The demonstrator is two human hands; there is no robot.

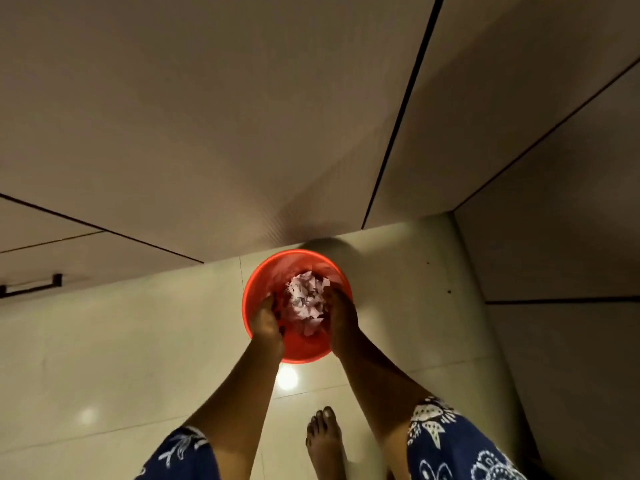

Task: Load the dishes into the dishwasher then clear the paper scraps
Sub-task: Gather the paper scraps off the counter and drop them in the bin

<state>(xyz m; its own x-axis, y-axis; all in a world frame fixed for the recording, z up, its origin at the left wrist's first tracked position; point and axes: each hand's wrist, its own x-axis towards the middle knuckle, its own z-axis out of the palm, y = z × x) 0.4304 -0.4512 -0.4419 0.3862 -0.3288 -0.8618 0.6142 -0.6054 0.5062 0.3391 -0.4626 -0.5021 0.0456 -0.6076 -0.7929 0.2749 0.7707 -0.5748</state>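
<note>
Red bin (pixel 304 353) stands on the floor in front of the person, w/ pale pink paper scraps (pixel 306 303) heaped inside. Left hand (pixel 266 325) is at the heap's left side, fingers curled into the scraps. Right hand (pixel 341 318) lies against the heap's right side; its fingers go down out of sight, so its grip cannot be told. Nearer: a bare foot (pixel 323 439), blue patterned sleeves (pixel 446 445). Floor (pixel 138 341) is glossy pale tile w/ bright spots. Behind the bin are beige cabinet fronts (pixel 242 116), black handle (pixel 31 288) far left.

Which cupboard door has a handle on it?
The low cupboard front at the far left. It alone carries a dark bar handle; the other fronts are plain.
</note>
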